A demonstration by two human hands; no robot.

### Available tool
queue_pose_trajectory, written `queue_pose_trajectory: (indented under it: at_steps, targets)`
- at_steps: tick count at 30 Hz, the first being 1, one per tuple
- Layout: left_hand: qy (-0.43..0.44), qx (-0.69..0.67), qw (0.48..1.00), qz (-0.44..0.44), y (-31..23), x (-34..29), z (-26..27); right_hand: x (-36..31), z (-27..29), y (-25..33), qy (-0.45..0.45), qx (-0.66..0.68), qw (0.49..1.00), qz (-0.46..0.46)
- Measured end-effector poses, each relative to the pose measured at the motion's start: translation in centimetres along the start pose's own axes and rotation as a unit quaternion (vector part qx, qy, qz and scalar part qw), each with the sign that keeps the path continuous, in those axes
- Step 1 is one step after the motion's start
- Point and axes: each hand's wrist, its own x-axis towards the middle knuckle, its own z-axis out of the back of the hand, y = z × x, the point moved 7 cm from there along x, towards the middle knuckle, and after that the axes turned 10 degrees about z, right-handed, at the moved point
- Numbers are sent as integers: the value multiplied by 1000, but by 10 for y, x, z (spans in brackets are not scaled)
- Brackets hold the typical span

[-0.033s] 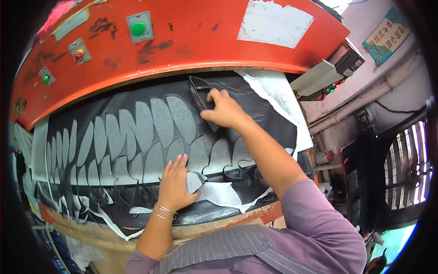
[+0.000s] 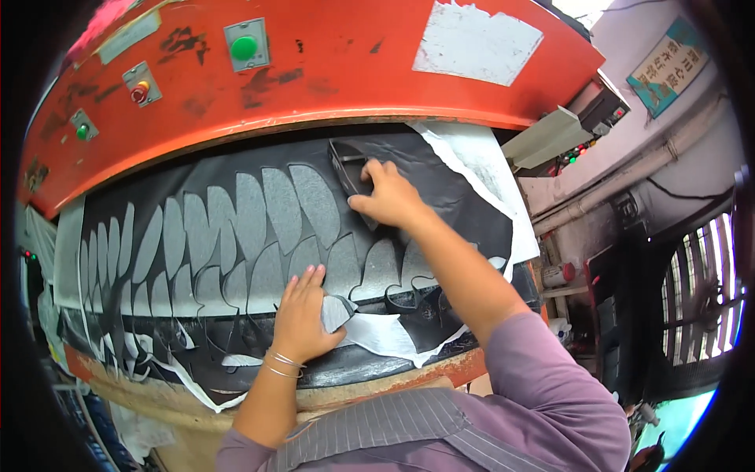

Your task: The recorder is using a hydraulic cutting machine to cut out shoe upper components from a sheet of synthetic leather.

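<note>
My right hand [image 2: 385, 193] grips a dark, curved cutting die [image 2: 346, 169], fingers and thumb closed on its wall. The die rests at or just over the black sheet [image 2: 448, 181], right of a row of cut-out openings; its lower part is partly hidden by my hand. Grey shows through these half-leaf openings [image 2: 314, 200]. My left hand [image 2: 301, 315] lies on the sheet's near part with fingers stretched out. Beside its palm, above the thumb, is a small grey cut piece [image 2: 336, 312] with a dark edge; whether the hand presses it I cannot tell.
An orange machine beam [image 2: 338, 79] spans the far side, carrying green buttons [image 2: 244, 48] and a red knob [image 2: 140, 92]. White torn backing [image 2: 385, 337] and dark strips hang along the near table edge [image 2: 377, 389]. A metal box with lights [image 2: 582, 134] stands at the right.
My right hand and the cutting die have shifted slightly toward me. My left hand stays in the same place.
</note>
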Motion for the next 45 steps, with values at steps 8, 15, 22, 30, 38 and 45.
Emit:
queue_pose_trajectory:
  at_steps: [8,15,22,30,38,45]
  targets:
    - [16,-35,999,11,6,-12,-2,-60,-29,-17,12,-8,985,173]
    - [16,-55,998,3,8,-16,-6,-72,-35,-17,-32,-41,978,203]
    - [2,-62,998,1,10,-16,-2,-73,-36,-13,-49,-45,972,224]
    - [-43,-149,988,23,25,-20,26,-62,-40,1,-5,-52,977,208]
    - [-385,-362,808,261,271,-20,232,-47,1,85,-171,20,962,213]
    - [-628,-42,760,163,390,-76,459,-16,66,267,-377,120,856,332]
